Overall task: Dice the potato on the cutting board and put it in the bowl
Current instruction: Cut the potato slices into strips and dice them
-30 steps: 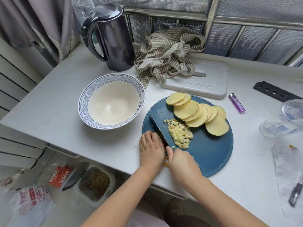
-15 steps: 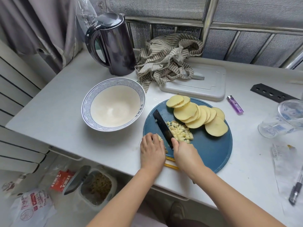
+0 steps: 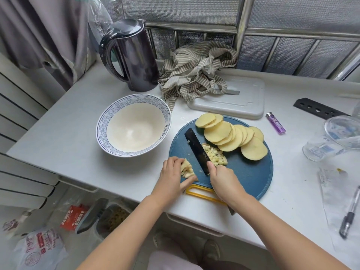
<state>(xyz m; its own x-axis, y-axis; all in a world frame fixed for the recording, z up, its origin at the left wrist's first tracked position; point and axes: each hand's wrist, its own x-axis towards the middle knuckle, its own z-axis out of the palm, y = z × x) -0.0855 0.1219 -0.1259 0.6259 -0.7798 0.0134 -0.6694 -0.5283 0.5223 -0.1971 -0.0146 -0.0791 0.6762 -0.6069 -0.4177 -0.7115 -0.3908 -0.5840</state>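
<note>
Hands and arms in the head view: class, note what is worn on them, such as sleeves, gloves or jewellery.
Nothing is worn. The left hand and right hand are bare, with no gloves, rings or watch visible. The left forearm and right forearm are uncovered as far as the frame edge, so no sleeve shows.

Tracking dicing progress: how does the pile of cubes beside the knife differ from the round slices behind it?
The diced pile is tiny cubes; the round slices are whole, wide discs. The diced pile heaps loosely beside the knife blade; the round slices lie fanned and overlapping. Both are pale yellow potato on the blue cutting board.
</note>
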